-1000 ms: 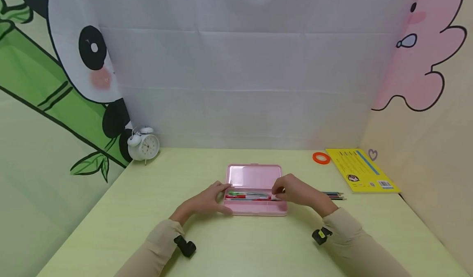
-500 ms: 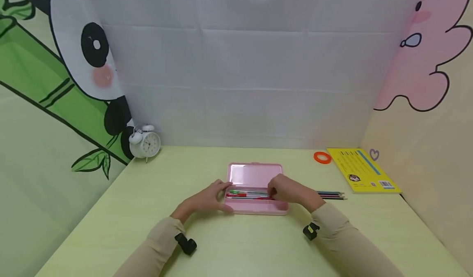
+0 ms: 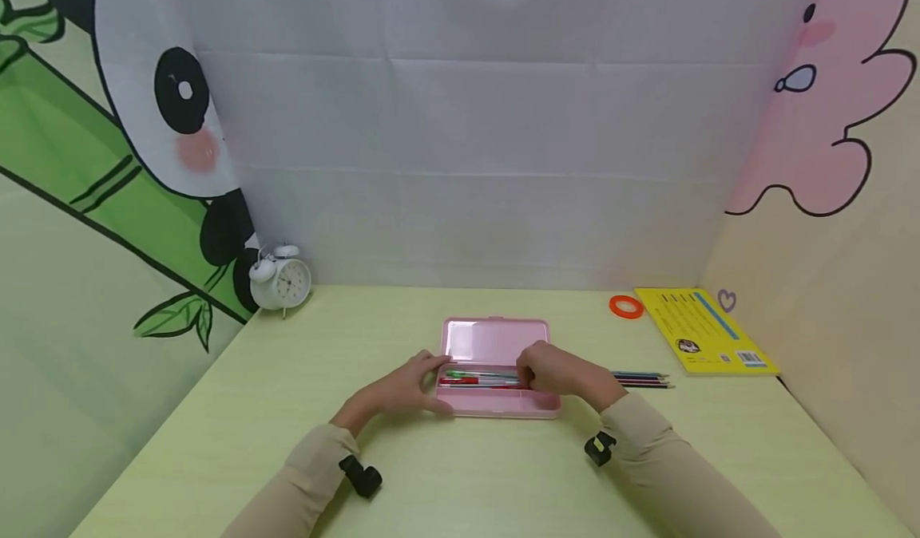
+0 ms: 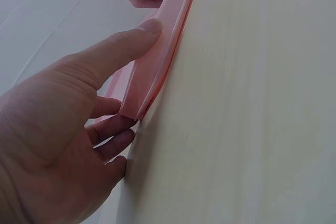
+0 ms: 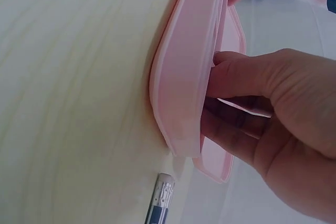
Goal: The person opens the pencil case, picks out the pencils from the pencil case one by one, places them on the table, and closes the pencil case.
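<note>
A pink pencil case lies with its lid raised in front of me. Several pens, red, green and clear, lie lengthwise inside it. My left hand holds the case's left end, thumb on the near wall and fingers round the end, as the left wrist view also shows. Over the case's right half, my right hand reaches inside with bent fingers. The right wrist view shows its thumb and fingers dipping behind the case wall. Their tips are hidden, so anything between them is out of sight.
Several dark pencils lie right of the case, partly behind the right hand. At the back right are an orange ring and a yellow book. A white alarm clock stands at the back left.
The right hand has moved left and slightly down into the case, covering the right ends of the pens. More of the pencils shows behind it. The left hand stays on the case.
</note>
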`<move>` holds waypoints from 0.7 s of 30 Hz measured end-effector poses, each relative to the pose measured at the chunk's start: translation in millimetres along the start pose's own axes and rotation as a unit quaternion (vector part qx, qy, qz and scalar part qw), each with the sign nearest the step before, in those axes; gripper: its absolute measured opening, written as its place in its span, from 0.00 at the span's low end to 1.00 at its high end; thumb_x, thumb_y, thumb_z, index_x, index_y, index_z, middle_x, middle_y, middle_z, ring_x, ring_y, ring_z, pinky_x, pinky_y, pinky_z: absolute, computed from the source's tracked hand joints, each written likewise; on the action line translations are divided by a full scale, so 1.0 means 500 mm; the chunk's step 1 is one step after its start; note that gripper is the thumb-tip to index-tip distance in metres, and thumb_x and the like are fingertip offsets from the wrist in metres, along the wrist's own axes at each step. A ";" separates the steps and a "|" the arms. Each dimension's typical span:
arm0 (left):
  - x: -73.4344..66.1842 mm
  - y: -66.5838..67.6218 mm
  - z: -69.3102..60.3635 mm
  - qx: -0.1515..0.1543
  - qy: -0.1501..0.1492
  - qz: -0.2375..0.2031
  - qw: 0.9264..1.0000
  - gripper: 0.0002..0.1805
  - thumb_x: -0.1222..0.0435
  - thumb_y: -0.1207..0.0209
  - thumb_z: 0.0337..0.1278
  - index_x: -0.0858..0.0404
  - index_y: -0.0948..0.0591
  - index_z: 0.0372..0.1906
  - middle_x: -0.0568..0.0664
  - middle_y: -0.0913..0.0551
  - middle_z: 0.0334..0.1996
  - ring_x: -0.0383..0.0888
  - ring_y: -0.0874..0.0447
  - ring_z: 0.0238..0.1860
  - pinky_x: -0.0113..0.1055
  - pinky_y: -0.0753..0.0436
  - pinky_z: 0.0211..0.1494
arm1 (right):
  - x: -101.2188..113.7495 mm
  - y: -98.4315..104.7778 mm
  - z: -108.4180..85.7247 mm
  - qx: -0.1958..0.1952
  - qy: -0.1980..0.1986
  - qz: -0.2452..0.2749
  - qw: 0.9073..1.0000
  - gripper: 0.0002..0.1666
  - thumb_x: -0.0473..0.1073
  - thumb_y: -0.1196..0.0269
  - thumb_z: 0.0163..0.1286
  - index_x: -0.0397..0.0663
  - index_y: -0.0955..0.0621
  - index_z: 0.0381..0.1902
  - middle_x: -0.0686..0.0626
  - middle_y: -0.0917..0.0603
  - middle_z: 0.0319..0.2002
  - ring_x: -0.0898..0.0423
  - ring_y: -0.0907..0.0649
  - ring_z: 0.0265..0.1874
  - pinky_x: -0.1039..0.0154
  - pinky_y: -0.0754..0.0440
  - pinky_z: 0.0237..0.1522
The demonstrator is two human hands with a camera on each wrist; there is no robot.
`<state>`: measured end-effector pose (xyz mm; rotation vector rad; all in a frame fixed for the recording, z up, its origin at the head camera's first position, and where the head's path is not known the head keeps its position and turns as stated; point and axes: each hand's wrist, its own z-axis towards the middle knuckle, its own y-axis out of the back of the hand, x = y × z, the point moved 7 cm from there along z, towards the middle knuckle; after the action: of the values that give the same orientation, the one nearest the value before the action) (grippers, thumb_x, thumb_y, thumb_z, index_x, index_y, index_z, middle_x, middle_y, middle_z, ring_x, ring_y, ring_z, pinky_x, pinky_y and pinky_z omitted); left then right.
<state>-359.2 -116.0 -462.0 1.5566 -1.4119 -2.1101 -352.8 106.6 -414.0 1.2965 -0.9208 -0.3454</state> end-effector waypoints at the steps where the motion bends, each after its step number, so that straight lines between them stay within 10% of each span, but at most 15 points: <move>1: 0.001 0.000 0.000 0.001 0.001 -0.001 1.000 0.54 0.44 0.26 0.45 0.59 0.36 0.76 0.46 0.32 0.53 0.46 0.34 0.56 0.49 0.29 0.61 | 0.000 0.000 0.001 0.001 0.001 -0.001 1.000 0.17 0.23 0.38 0.60 0.50 0.20 0.21 0.57 0.25 0.21 0.61 0.28 0.23 0.69 0.30 0.26; 21: 0.010 -0.003 0.002 0.004 0.004 -0.007 1.000 0.55 0.43 0.26 0.44 0.57 0.37 0.77 0.46 0.32 0.51 0.46 0.35 0.56 0.48 0.30 0.61 | 0.028 0.010 -0.003 0.010 0.026 -0.015 1.000 0.15 0.18 0.39 0.58 0.43 0.17 0.28 0.49 0.19 0.28 0.57 0.25 0.29 0.66 0.23 0.32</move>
<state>-361.6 -117.9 -466.3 1.5809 -1.4121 -2.1063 -344.4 99.2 -404.0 1.3318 -0.8640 -0.3257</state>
